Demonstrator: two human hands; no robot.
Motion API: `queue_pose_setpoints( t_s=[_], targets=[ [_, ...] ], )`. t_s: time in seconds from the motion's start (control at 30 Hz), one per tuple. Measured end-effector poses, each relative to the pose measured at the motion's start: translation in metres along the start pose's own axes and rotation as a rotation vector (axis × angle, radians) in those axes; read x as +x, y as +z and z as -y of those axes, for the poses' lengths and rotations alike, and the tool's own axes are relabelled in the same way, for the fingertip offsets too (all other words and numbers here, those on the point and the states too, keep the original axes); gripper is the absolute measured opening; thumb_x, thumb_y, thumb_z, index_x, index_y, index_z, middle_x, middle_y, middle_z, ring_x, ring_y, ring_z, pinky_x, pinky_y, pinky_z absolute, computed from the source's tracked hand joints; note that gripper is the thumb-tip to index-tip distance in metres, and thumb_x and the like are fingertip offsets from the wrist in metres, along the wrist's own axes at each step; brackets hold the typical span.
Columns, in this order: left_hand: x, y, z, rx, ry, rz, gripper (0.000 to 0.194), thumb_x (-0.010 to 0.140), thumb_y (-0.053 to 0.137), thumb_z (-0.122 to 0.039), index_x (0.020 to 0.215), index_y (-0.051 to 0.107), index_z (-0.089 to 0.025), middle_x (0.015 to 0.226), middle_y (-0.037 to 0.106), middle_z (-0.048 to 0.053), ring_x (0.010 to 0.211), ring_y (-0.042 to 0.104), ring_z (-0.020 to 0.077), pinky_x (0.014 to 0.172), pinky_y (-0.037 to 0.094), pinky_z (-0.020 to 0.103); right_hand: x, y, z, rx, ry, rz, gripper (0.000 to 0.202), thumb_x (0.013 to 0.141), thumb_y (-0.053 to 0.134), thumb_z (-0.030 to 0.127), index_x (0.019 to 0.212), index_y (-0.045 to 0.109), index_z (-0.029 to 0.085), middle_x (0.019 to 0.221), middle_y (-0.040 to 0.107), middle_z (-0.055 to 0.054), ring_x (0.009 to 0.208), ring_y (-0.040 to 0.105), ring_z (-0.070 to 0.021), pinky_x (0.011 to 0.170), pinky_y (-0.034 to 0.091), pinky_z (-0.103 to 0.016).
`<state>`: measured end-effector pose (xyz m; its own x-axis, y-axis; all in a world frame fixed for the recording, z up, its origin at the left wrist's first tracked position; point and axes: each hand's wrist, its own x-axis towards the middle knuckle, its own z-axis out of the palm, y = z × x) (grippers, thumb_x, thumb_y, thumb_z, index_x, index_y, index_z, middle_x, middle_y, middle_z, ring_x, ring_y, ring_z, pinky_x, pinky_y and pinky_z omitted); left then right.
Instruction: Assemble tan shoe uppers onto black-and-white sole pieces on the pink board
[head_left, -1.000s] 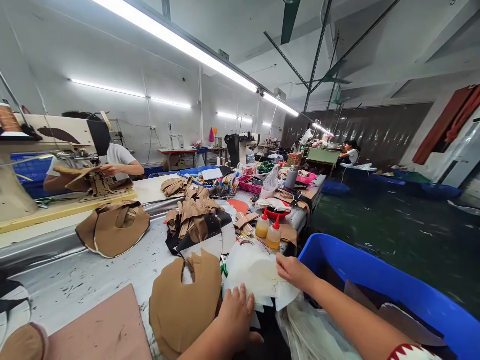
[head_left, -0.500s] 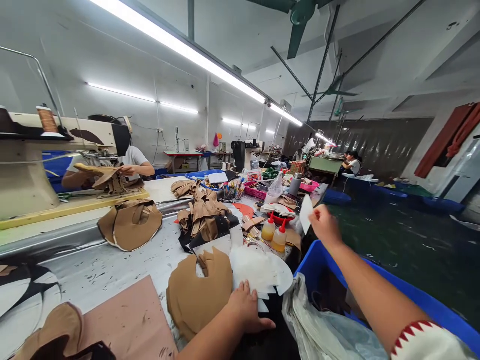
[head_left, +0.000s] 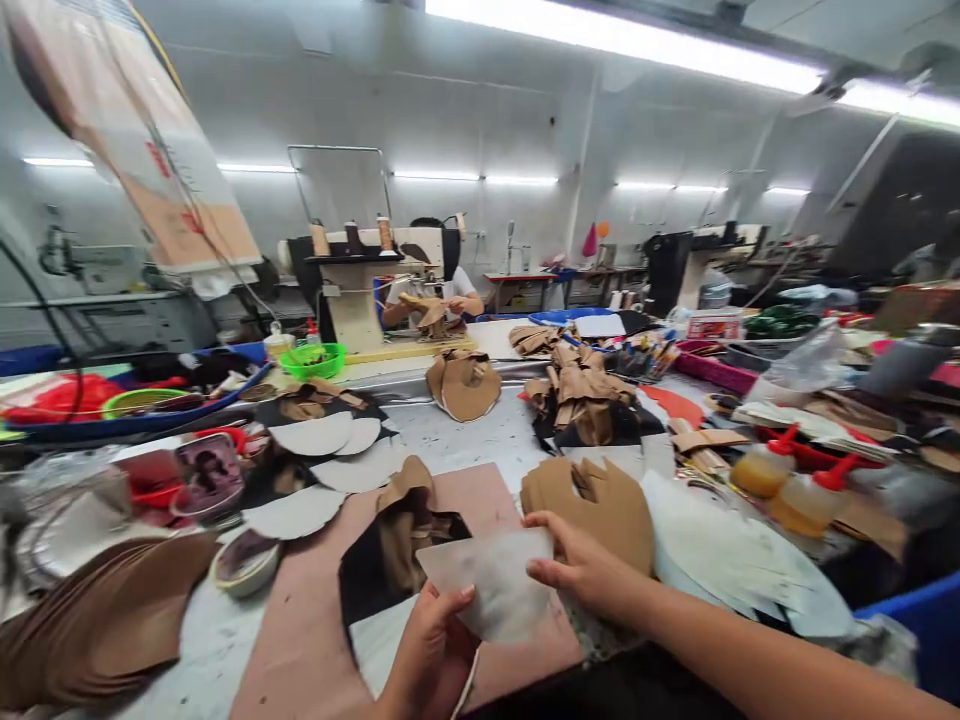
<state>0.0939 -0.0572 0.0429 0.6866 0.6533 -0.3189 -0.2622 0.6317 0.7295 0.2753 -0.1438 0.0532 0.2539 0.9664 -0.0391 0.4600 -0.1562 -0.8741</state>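
Observation:
A thin, whitish sheet piece (head_left: 499,580) is held between both hands above the pink board (head_left: 300,630). My left hand (head_left: 435,640) grips its lower left edge, thumb on top. At its upper right corner, my right hand (head_left: 577,570) pinches it between thumb and fingers. Behind the sheet lies a brown and black fabric piece with a white panel (head_left: 382,630), partly covered. A stack of tan cut pieces (head_left: 600,510) sits just beyond my right hand. Farther right is a pile of white cut pieces (head_left: 720,540).
Dark brown pieces (head_left: 112,610) are stacked at left near a small white bowl (head_left: 246,562). Yellow glue bottles with red caps (head_left: 806,500) stand at right, above a blue bin (head_left: 915,620). Across the table a person (head_left: 465,290) works at a sewing machine (head_left: 352,290).
My view has swung left. My right hand has brought the white sheet from the right side to above the pink board. My left hand has left the white pile and now grips the sheet too.

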Motion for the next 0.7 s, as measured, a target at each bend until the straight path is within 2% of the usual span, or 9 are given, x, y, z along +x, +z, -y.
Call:
queue_pose_setpoints(
  t_s=[0.03,0.1,0.17,0.23,0.3,0.4,0.5,0.7],
  targets=[
    [-0.009,-0.016,-0.004,-0.002,-0.007,-0.053,0.036,0.059,0.067,-0.034,0.091,0.062,-0.019,0.084,0.07,0.004,0.086,0.065,0.0254,0.076,0.049,0.037,0.011,0.02,0.001,0.15,0.092,0.092,0.049,0.067,0.057,0.057,0.096,0.052,0.018,0.086,0.064,-0.008,0.075,0.061,-0.021,0.059,0.05,-0.031],
    [-0.023,-0.046,-0.009,0.034,-0.01,-0.177,0.033,0.064,0.06,-0.044,0.084,0.062,-0.017,0.078,0.069,0.007,0.082,0.065,0.0268,0.071,0.05,0.038,0.026,0.056,0.002,0.362,0.227,0.226,0.039,0.063,0.06,0.054,0.077,0.047,0.02,0.062,0.056,0.002,0.055,0.055,-0.013,0.045,0.042,-0.022],
    [-0.032,-0.074,-0.012,0.18,0.021,-0.297,0.034,0.067,0.058,-0.05,0.078,0.062,-0.018,0.067,0.066,0.005,0.07,0.063,0.0248,0.06,0.049,0.034,0.032,0.082,0.002,0.436,0.3,0.257,0.036,0.06,0.064,0.046,0.068,0.041,0.021,0.053,0.048,0.007,0.046,0.048,-0.0083,0.041,0.034,-0.018],
    [-0.038,-0.096,-0.016,0.437,0.078,-0.366,0.034,0.063,0.062,-0.052,0.07,0.06,-0.019,0.057,0.061,0.001,0.055,0.058,0.0207,0.049,0.045,0.029,0.034,0.095,0.001,0.419,0.34,0.247,0.032,0.059,0.065,0.038,0.065,0.039,0.021,0.05,0.045,0.009,0.044,0.044,-0.0069,0.041,0.03,-0.017],
    [-0.04,-0.111,-0.021,0.721,0.15,-0.329,0.033,0.061,0.063,-0.052,0.064,0.059,-0.019,0.057,0.059,0.0,0.054,0.055,0.0193,0.049,0.044,0.028,0.037,0.097,-0.001,0.344,0.352,0.227,0.027,0.06,0.065,0.031,0.064,0.041,0.021,0.049,0.044,0.009,0.046,0.044,-0.0073,0.044,0.031,-0.018],
    [-0.039,-0.12,-0.03,1.105,0.223,-0.217,0.025,0.068,0.056,-0.043,0.062,0.061,-0.019,0.073,0.062,0.004,0.072,0.057,0.0218,0.066,0.045,0.03,0.043,0.095,-0.007,0.151,0.347,0.209,0.021,0.059,0.066,0.026,0.062,0.047,0.019,0.053,0.047,0.007,0.055,0.047,-0.0094,0.052,0.034,-0.02],
    [-0.035,-0.12,-0.035,1.412,0.142,-0.166,0.021,0.073,0.049,-0.032,0.061,0.059,-0.019,0.08,0.058,0.005,0.077,0.056,0.0206,0.072,0.042,0.029,0.048,0.095,-0.012,-0.041,0.34,0.198,0.02,0.058,0.068,0.026,0.063,0.051,0.018,0.056,0.05,0.005,0.058,0.048,-0.0113,0.053,0.033,-0.021],
    [-0.033,-0.114,-0.034,1.648,0.037,-0.184,0.017,0.079,0.048,-0.029,0.067,0.055,-0.019,0.086,0.056,0.002,0.08,0.057,0.0179,0.073,0.04,0.026,0.05,0.098,-0.012,-0.236,0.292,0.202,0.017,0.059,0.068,0.026,0.063,0.054,0.018,0.066,0.058,0.002,0.064,0.052,-0.0143,0.054,0.034,-0.022]
  ],
)
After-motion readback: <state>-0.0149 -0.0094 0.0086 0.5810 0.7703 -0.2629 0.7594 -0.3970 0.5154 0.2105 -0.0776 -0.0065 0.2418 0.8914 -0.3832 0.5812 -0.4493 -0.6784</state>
